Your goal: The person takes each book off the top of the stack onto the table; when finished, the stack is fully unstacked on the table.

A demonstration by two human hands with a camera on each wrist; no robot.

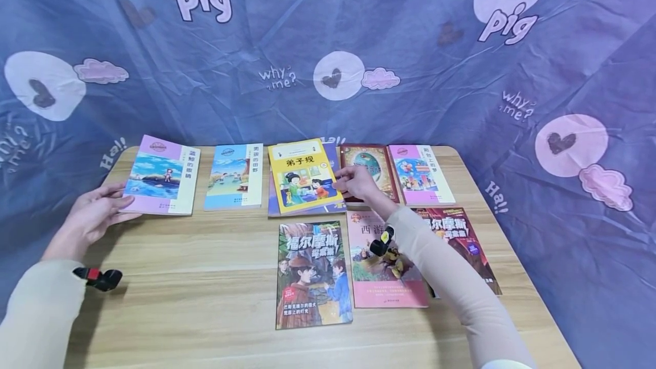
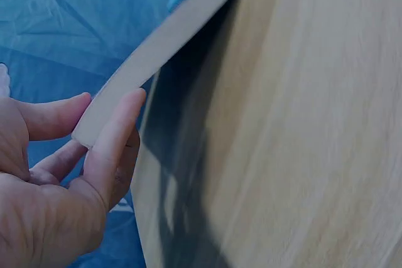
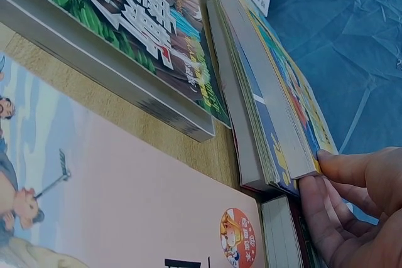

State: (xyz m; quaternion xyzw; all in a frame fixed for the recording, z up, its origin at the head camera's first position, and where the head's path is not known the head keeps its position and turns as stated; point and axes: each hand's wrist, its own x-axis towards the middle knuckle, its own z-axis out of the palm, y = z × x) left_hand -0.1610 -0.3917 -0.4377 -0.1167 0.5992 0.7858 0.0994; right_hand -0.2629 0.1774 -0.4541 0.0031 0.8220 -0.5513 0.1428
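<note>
At the table's left, my left hand [image 1: 94, 216] pinches the lower left edge of a purple-bordered book [image 1: 159, 172]. In the left wrist view that book's page block [image 2: 157, 48] is tilted up off the wood, with a shadow under it. My right hand [image 1: 361, 184] grips the right edge of a yellow book [image 1: 302, 195]. This yellow book lies on a purple book [image 1: 328, 209] in a stack. In the right wrist view the thumb [image 3: 342, 166] is on the yellow cover and the fingers are beneath its edge.
A light blue book [image 1: 233, 178] stands between the two held books. Right of the stack lie a brown ornate book [image 1: 371, 158] and another purple-bordered book [image 1: 420, 172]. The front row has a detective book [image 1: 315, 275], a pink book [image 1: 386, 295] and a dark red book [image 1: 476, 244].
</note>
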